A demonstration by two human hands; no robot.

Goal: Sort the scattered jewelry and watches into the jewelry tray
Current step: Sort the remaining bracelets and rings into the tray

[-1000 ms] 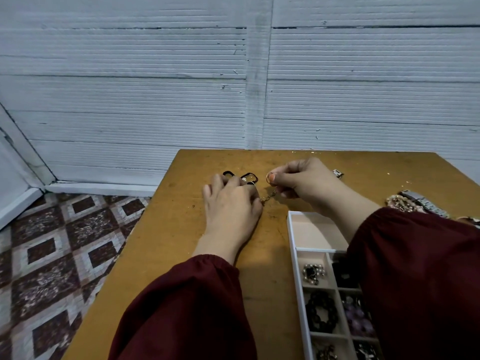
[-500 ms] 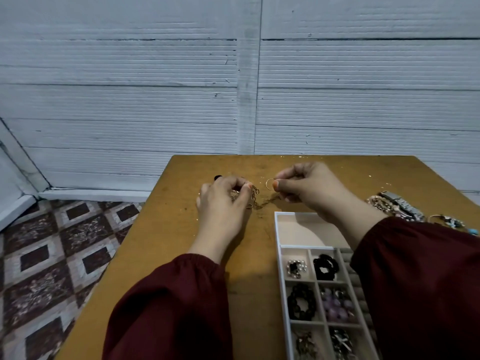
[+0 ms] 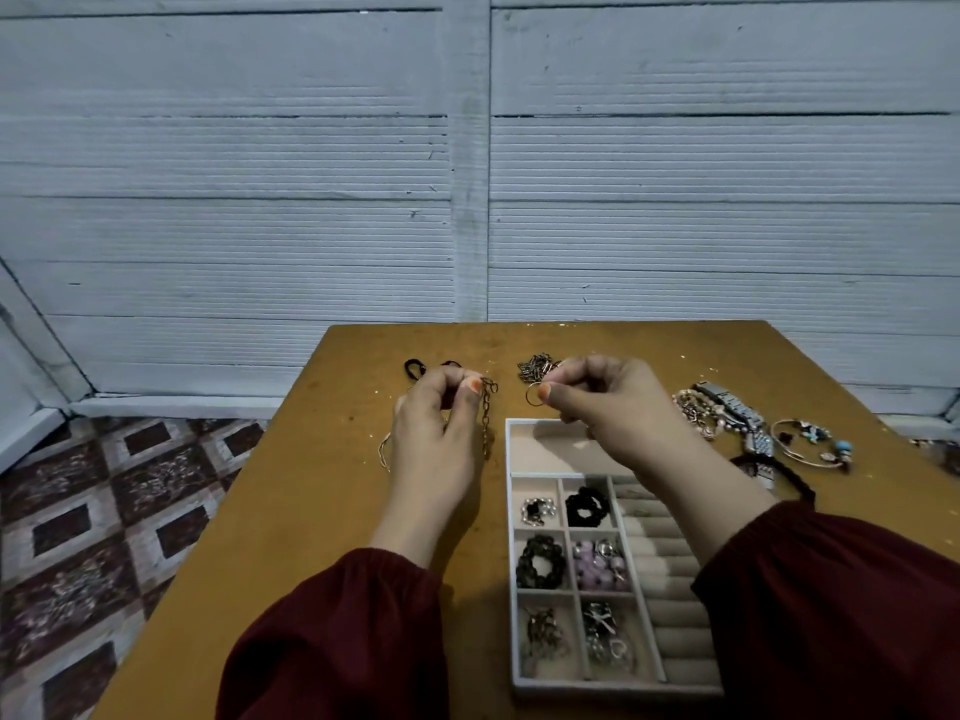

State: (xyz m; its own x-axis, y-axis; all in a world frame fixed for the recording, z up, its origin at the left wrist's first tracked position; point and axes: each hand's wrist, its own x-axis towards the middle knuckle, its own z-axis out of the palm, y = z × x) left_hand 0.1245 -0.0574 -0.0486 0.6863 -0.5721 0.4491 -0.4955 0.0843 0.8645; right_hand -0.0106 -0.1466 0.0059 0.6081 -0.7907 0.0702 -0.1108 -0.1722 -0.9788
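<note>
We have our left hand (image 3: 436,433) pinched shut on a dark chain (image 3: 487,415), which hangs straight down from the fingertips with its long axis vertical, its lower end close to the table (image 3: 322,511). Our right hand (image 3: 613,407) is closed on a small gold ring (image 3: 533,396), held between thumb and forefinger just beyond the far edge of the jewelry tray (image 3: 511,563). The tray lies toward us and to the right of the chain, so the right hand is the nearer one; we judge the ring needs only a short pull back toward the body to reach the ridged ring rolls (image 3: 660,553) along the tray's right side. More watches and bracelets (image 3: 737,413) lie scattered to the right, still unsorted.
</note>
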